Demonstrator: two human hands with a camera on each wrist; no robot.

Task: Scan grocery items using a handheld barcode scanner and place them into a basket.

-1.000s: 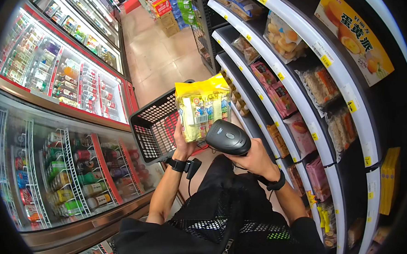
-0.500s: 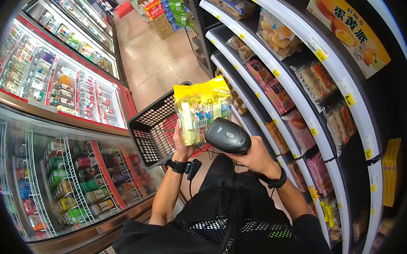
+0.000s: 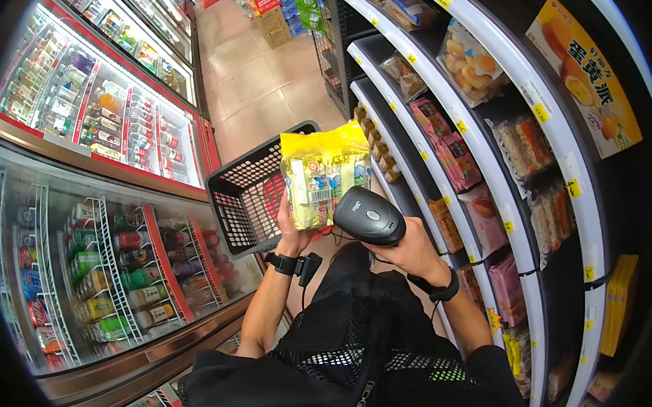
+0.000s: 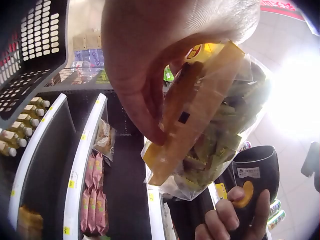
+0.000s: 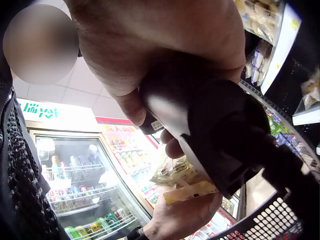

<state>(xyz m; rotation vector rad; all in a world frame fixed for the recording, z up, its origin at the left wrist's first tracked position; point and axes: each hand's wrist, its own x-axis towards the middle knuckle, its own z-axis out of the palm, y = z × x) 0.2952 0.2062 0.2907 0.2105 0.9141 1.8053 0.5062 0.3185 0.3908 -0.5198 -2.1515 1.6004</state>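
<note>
Your left hand pinched the bag at six o'clock, seemingly light, soft and slippery, while your right hand gripped the scanner.

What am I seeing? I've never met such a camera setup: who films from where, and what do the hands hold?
No machine: a person wears three cameras. The large round picture comes from the head, looking down a shop aisle. The left hand holds up a yellow snack bag; the right hand grips a black barcode scanner pointed at it. The other two come from the wrists, each showing its own hand close up. A black basket shows behind the bag, food shelves on the right, drink coolers on the left.
</note>
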